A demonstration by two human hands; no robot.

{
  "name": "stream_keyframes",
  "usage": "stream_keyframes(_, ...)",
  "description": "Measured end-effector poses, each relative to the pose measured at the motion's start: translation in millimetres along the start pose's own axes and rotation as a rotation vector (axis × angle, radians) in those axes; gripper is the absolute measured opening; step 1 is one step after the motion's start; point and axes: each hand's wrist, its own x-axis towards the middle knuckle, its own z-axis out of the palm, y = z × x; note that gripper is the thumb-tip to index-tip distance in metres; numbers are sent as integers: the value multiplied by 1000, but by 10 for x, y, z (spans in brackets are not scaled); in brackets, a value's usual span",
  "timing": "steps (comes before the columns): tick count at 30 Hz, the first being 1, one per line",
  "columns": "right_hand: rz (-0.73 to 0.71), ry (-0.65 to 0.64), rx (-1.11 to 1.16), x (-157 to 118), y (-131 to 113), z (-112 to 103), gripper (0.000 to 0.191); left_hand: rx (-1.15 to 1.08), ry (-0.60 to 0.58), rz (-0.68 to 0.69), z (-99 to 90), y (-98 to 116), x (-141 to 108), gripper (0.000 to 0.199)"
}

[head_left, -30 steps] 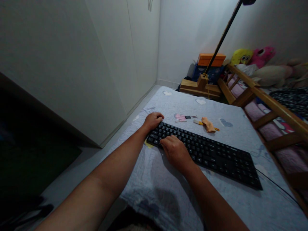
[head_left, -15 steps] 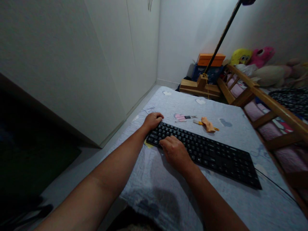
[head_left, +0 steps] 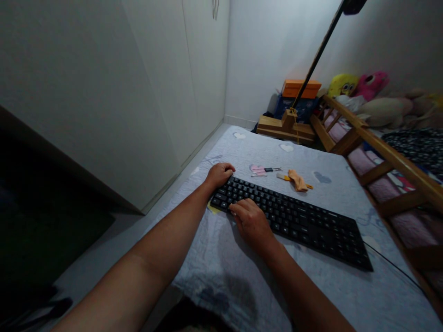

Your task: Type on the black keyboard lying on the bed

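Observation:
A black keyboard (head_left: pixel 318 226) lies at a slant on a pale blue cloth with heart shapes (head_left: pixel 242 281). At its far left corner, my left hand (head_left: pixel 220 174) has its fingers curled on the keyboard's edge. My right hand (head_left: pixel 248 217) rests over the near edge, left of the middle, with its fingers bent together; whatever lies beneath them is hidden. Beyond the keyboard are a metal tool with a black part (head_left: pixel 268 169), a thin tool (head_left: pixel 259 175) and a crumpled orange cloth (head_left: pixel 297 180) beside a yellow-handled brush (head_left: pixel 284 177).
A white cabinet (head_left: pixel 155 92) stands along the left. Behind the cloth are a wooden stand (head_left: pixel 273 125) with a slanted black pole (head_left: pixel 320 53) and an orange box (head_left: pixel 301 88). A wooden bed rail (head_left: pixel 398 147) runs along the right; a cable (head_left: pixel 394 265) trails from the keyboard.
The view has shifted slightly, so the keyboard and background sit a little further left. My right hand's fingers have moved slightly on the keyboard's near edge. My left hand stays at the corner.

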Motion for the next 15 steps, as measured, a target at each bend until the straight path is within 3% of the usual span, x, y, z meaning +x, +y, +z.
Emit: stream_keyframes(15,41,108,121,-104,40,37,26,12,0,10,6,-5,-1,30)
